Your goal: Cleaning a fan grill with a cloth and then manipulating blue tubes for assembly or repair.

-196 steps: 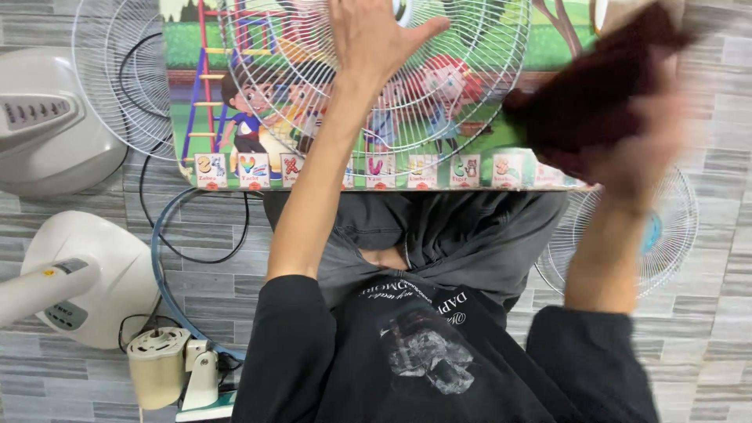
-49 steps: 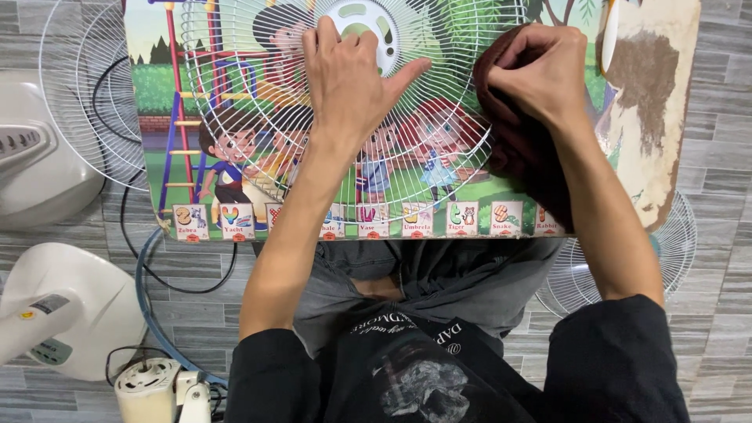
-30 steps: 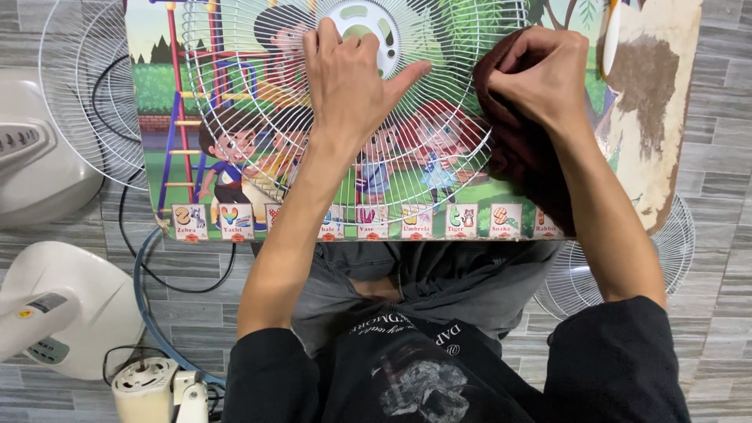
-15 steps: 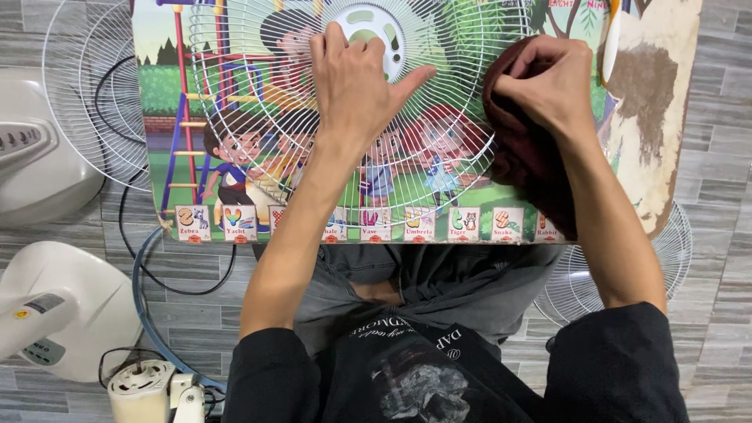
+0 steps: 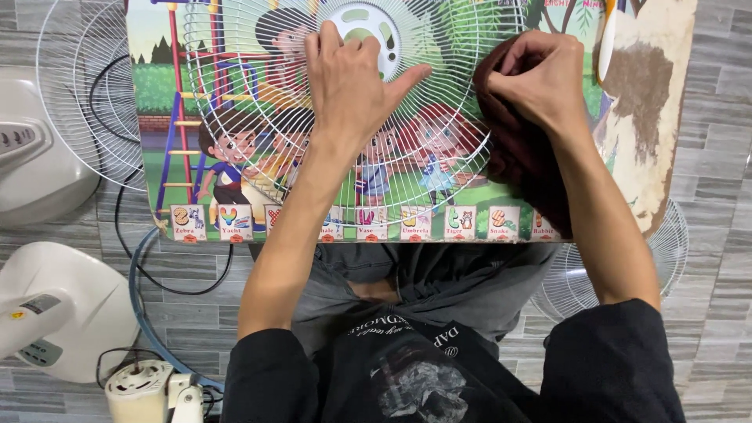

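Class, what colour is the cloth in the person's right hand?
Dark maroon-brown cloth, gripped by the right hand; the head view shows it.

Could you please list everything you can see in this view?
grille: one, white wire, on the board, under both hands
cloth: one, dark maroon, at the grille's right rim
board: one, colourful cartoon print, across the lap
spare grilles: two, white, far left and lower right on the floor
fan bases: two, white, left
motor: one, cream, bottom left
cables: black and blue, left floor
left hand: flat on the grille
right hand: shut on the cloth
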